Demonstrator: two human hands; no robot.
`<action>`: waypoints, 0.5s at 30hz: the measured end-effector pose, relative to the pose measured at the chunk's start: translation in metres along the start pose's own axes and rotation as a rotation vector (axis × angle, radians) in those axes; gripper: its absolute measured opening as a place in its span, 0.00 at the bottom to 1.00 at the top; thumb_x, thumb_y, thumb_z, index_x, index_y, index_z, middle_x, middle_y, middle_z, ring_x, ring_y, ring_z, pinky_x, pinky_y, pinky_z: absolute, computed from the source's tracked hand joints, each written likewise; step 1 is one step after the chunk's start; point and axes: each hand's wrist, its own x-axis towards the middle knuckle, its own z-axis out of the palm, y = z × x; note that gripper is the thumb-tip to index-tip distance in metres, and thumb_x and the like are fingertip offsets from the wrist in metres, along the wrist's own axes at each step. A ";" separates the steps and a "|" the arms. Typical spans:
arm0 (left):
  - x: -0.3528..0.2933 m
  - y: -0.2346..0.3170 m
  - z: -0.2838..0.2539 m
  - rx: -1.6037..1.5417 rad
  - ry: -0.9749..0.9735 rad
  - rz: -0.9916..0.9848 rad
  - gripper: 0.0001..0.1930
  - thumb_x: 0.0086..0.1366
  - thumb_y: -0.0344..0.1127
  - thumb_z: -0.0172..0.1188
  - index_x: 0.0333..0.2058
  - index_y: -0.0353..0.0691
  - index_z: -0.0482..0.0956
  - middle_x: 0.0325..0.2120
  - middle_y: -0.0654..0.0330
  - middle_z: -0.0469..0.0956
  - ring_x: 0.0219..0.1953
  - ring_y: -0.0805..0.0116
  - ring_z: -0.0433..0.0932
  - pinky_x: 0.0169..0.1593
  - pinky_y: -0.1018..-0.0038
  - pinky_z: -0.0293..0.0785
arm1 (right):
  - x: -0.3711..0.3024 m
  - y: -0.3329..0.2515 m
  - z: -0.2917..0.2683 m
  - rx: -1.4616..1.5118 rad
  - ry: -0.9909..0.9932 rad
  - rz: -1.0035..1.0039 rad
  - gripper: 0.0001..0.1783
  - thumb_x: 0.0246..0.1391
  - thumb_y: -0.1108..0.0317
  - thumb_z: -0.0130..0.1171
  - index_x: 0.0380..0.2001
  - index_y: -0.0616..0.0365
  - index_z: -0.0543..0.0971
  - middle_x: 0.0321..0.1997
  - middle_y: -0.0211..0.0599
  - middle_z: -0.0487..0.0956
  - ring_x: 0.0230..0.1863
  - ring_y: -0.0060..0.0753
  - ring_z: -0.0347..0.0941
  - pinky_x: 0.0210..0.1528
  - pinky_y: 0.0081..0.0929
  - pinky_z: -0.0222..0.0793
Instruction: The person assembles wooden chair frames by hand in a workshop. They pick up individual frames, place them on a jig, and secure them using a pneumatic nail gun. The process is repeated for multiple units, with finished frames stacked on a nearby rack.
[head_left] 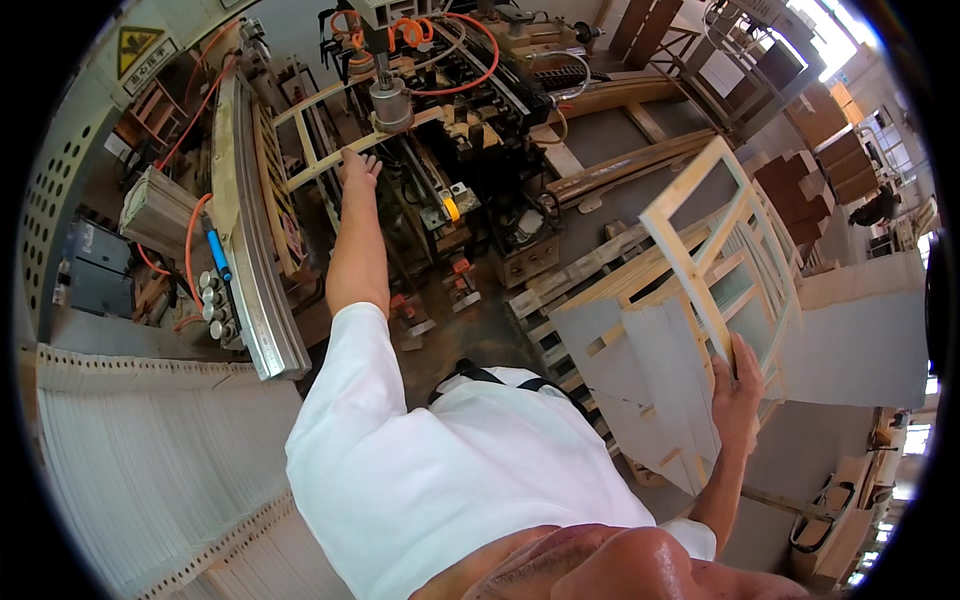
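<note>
My left arm stretches forward to the machine, where my left hand (360,168), fingers spread, is by the near bar of a pale wooden frame (310,172). Whether it touches the bar I cannot tell. Just beyond the hand a metal cylinder (391,106) hangs over that bar. Out to the right, my right hand (737,392) is closed around the lower end of another light wooden frame (692,272) with open panels and a crossbar. That frame stands tilted above a stack of frames and white panels (665,350).
A metal rail (262,310) with a blue-handled tool (217,254) runs along the left. Orange hoses (475,75) loop over the machine. White strips (150,440) are stacked at lower left. A wooden pallet (560,370) lies under the right stack. Brown boards (795,195) stand farther right.
</note>
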 end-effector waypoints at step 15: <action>0.058 0.002 -0.007 -0.243 -0.182 -0.011 0.27 0.71 0.42 0.45 0.62 0.33 0.53 0.60 0.44 0.57 0.60 0.45 0.63 0.59 0.54 0.71 | 0.055 -0.058 0.042 0.035 -0.104 -0.188 0.20 0.51 0.78 0.57 0.49 0.68 0.72 0.42 0.48 0.75 0.42 0.44 0.72 0.47 0.28 0.67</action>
